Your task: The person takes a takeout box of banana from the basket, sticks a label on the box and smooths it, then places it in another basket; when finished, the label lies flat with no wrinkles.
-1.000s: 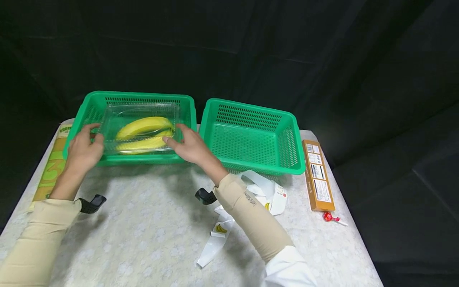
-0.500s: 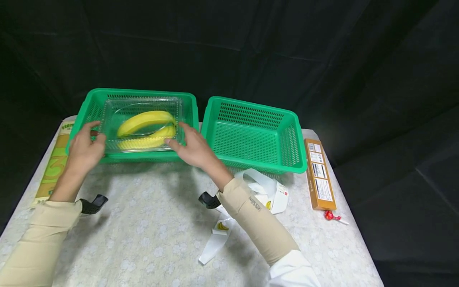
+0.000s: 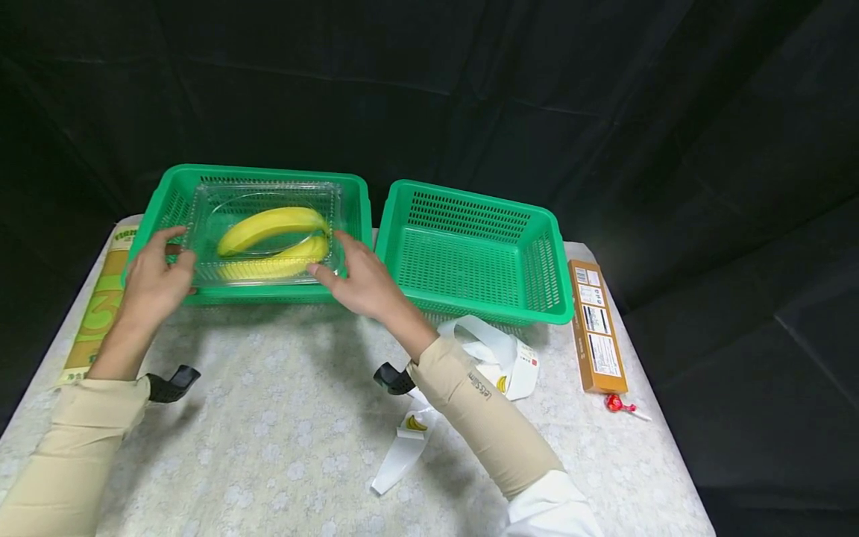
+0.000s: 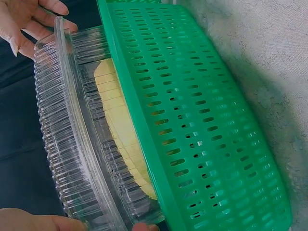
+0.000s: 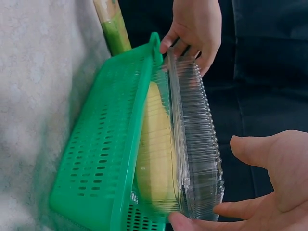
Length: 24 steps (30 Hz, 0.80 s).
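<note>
A clear plastic clamshell box [image 3: 206,270] with two bananas [image 3: 271,230] inside sits within the left green basket [image 3: 268,297]. My left hand [image 3: 156,274] grips its left end, thumb toward the front. At the opposite end my right hand [image 3: 365,282] holds the box, thumb at the front corner and index finger farther back. In the right wrist view the box lid [image 5: 197,130] stands above the basket rim, with fingers [image 5: 245,208] along its near end. The left wrist view shows the ridged lid edge [image 4: 53,120] and a yellow banana [image 4: 122,130] through the plastic.
Another green basket [image 3: 463,268] stands to the right. Beyond it lie an orange-brown carton [image 3: 597,328] and a red lollipop [image 3: 613,403]. White strips with banana pictures [image 3: 416,432] lie under my right forearm. A green-and-brown package [image 3: 97,313] lies at the left edge.
Over the last second the box has shifted slightly back in the left basket, both hands staying at its ends. The whole view has also moved a little. The other things stay put.
</note>
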### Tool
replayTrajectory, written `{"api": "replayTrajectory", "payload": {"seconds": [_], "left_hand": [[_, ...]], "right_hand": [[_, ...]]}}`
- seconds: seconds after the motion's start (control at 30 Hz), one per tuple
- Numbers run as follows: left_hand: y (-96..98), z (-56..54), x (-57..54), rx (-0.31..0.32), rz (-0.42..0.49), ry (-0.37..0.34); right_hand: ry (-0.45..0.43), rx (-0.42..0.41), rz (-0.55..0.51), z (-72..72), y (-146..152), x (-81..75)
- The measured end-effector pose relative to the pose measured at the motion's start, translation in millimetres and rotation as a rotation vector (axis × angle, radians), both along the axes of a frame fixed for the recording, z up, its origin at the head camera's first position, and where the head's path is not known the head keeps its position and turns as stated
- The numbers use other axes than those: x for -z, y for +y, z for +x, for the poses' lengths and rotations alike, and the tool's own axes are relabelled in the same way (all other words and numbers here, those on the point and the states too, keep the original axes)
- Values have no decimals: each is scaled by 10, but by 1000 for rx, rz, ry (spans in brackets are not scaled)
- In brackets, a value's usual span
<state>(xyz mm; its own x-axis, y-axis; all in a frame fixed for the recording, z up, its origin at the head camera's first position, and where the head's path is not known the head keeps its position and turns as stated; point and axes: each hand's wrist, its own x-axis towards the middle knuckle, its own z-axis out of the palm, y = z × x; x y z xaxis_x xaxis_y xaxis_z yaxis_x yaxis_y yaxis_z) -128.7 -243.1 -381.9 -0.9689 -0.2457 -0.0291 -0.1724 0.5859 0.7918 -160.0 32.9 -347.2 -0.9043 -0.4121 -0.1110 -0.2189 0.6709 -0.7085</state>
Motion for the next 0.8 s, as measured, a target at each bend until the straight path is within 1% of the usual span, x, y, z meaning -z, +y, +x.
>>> {"api": "replayTrajectory", "payload": {"seconds": [0.23,0.47,0.7,0.8], "left_hand": [[-9,8,4,8,-8,2],[46,15,-16,-12,-5,9],[41,60,-10,-38,-51,84],[60,84,-10,-58,-46,102]], "right_hand": [[-1,0,6,28,6,-5],[-3,3,6,56,34,-10],[-2,6,15,96,47,-3],[3,11,5,131,46,-10]]}}
